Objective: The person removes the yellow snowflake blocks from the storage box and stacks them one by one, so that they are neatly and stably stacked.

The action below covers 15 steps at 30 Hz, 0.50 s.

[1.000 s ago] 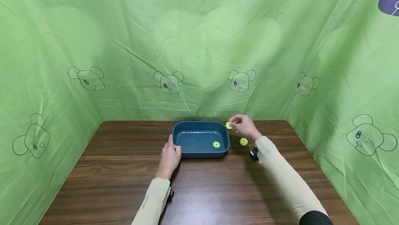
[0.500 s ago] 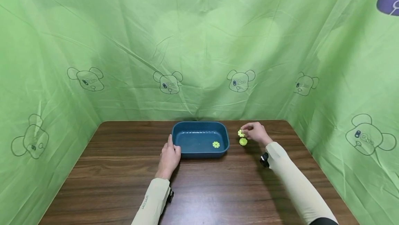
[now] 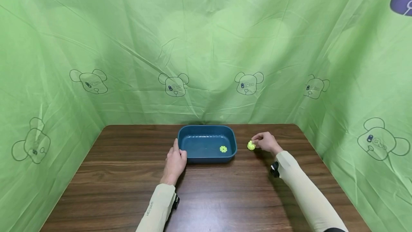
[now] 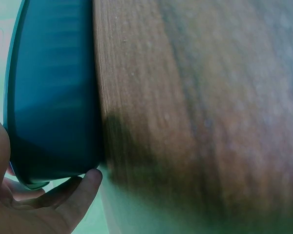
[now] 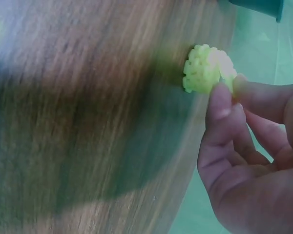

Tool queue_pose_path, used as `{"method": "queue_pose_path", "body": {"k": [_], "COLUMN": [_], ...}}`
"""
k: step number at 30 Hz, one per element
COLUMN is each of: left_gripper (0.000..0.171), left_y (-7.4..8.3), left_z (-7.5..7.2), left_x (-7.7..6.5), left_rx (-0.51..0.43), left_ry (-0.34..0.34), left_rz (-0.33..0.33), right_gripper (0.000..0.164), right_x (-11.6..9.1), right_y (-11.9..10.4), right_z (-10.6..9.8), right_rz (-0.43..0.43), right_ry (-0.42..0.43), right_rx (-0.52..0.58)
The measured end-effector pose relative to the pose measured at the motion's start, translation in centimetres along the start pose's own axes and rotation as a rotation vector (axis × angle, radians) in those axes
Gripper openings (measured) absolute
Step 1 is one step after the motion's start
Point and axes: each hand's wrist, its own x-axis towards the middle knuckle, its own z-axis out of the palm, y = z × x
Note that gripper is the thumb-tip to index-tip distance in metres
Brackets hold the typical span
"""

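Observation:
My left hand (image 3: 175, 161) grips the front left corner of a dark blue rectangular plastic tray (image 3: 209, 160). In the left wrist view, the thumb is at the tray's rim and a fingertip (image 4: 93, 176) reaches its lower edge. My right hand (image 3: 265, 142) is to the right of the tray. Its thumb and index finger pinch a yellow-green notched disc (image 5: 228, 69), like a snowflake building piece. This disc sits right at the top of a stack of similar discs (image 5: 199, 68) on the table. Another yellow-green snowflake disc (image 3: 223, 149) lies flat inside the tray, toward its right end.
The brown wood-grain table (image 3: 212, 196) spreads in front of the tray and to both sides. Green fabric (image 3: 206, 46) with printed bear faces hangs behind the table and along its left and right edges.
My right hand has moved right and toward me, carrying the pinched disc from beside the tray's back right corner down onto the stack. The left hand and tray have stayed put.

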Motion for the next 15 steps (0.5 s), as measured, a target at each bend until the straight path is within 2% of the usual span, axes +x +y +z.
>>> {"method": "queue_pose_path", "body": {"k": [9, 15], "left_gripper": [0.064, 0.064], "left_y": [0.04, 0.10], "left_z": [-0.01, -0.09], "left_x": [-0.05, -0.01], "left_rx": [-0.006, -0.003], "left_ry": [-0.001, -0.001], "left_rz": [-0.004, -0.002], "right_gripper": [0.018, 0.017], "right_x": [-0.13, -0.18], "right_y": [0.49, 0.58], "right_z": [0.70, 0.92], "right_rz": [-0.027, -0.028], "right_ry": [0.048, 0.075], "right_rx": [-0.090, -0.109]}}
